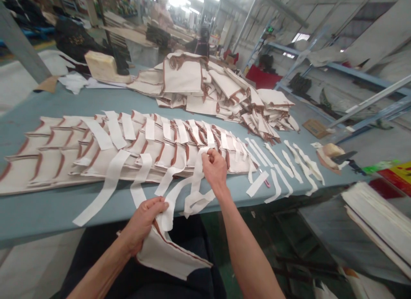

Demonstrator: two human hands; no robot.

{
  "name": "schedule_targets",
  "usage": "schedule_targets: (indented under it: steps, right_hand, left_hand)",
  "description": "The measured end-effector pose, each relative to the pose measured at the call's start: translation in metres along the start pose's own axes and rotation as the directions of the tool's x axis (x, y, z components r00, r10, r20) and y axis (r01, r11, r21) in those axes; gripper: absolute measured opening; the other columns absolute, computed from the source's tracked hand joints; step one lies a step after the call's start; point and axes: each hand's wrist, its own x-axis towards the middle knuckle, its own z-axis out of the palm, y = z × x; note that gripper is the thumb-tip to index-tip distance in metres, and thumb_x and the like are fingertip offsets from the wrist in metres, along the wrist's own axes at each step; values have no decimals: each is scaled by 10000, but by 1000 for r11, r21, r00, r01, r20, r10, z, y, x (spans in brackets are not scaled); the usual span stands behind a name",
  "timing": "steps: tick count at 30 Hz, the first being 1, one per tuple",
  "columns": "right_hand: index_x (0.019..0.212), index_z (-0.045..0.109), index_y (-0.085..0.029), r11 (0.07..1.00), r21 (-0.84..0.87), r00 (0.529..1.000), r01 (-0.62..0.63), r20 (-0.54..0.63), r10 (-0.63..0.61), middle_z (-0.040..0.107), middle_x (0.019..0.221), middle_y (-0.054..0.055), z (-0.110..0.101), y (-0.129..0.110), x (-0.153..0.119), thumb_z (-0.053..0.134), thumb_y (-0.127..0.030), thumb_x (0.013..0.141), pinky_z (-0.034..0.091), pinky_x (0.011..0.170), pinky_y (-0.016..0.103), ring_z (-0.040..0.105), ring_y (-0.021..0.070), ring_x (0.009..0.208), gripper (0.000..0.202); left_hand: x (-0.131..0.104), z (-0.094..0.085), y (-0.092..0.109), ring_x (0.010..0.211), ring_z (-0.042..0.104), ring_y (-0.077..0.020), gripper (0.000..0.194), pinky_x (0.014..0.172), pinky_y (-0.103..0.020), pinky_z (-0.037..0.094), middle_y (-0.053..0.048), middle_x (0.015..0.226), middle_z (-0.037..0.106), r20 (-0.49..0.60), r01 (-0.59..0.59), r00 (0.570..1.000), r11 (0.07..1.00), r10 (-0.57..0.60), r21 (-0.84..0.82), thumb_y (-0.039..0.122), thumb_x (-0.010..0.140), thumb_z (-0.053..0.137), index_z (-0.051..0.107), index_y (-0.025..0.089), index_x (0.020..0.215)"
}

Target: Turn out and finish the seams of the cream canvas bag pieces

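Observation:
My left hand is closed on a cream fabric piece with brown edging, held over my lap in front of the table. A white strip runs from that hand up toward my right hand, whose fingers are pinched on the strip's upper end. Behind my hands, overlapping rows of cream pieces with brown trim lie on the table, with several white strips laid over them. Some strips hang toward the table's front edge.
A heap of similar cream pieces lies at the back of the blue-green table. Loose white strips and a small pink-handled tool are at the right. A yellowish block stands back left; blue shelving is behind right.

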Motion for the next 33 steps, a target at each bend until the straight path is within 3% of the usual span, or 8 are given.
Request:
schedule_targets:
  steps: [6,13,21,24,27,30,33]
  right_hand:
    - [1033,802,-245,991,-130,1000,14,23,-11,717,740,-15,-2,8,21,584,-313,1029,455,785,292,659,217,800,229]
    - [1156,784,-254,964,-265,1000,0,13,3,801,884,46,1,4,21,631,-295,1053,474,926,359,714,271,942,189]
    - [1437,628,-197,973,-223,997,-63,-64,50,839,995,55,-12,1,25,626,-280,1024,507,931,377,764,290,1044,422]
    - [1391,655,-207,977,-208,996,-51,-79,35,831,1143,82,-27,2,14,538,-331,1067,510,933,369,761,279,1093,366]
    - [1228,746,-241,976,-214,999,-36,-12,34,837,1070,51,-36,11,-13,566,-368,1057,514,912,355,772,258,1008,278]
    - [1081,791,-259,972,-233,993,-38,98,62,845,976,20,-33,26,-43,677,-364,1002,518,886,346,778,251,955,174]
    - [1091,790,-257,969,-246,978,-24,196,74,863,1068,19,-19,37,-58,751,-339,964,514,896,333,780,251,1045,156]
  left_hand:
    - [-1,2,1,475,510,-124,347,461,-203,357,68,539,594,-3,25,1000,999,-25,-34,438,560,891,665,208,688]
    - [-4,2,-1,469,513,-128,351,461,-208,370,66,530,599,8,36,999,998,-35,-42,442,588,906,666,210,699]
    - [-4,-1,-2,464,554,-160,323,455,-234,381,62,543,618,-14,29,999,999,-30,-24,413,606,899,686,213,743]
    - [-5,2,0,463,533,-142,357,465,-220,378,67,539,609,-33,38,999,999,-39,-36,432,569,899,676,204,730]
    - [-6,4,3,455,504,-120,398,472,-205,380,73,523,591,-54,53,997,997,-56,-51,455,530,899,653,200,710]
    - [-6,5,7,451,484,-109,408,460,-193,362,83,507,570,-73,63,995,997,-67,-53,435,502,905,632,202,698]
    - [-6,7,11,441,460,-98,412,441,-185,338,95,496,545,-92,65,993,997,-69,-49,432,492,901,623,207,695]
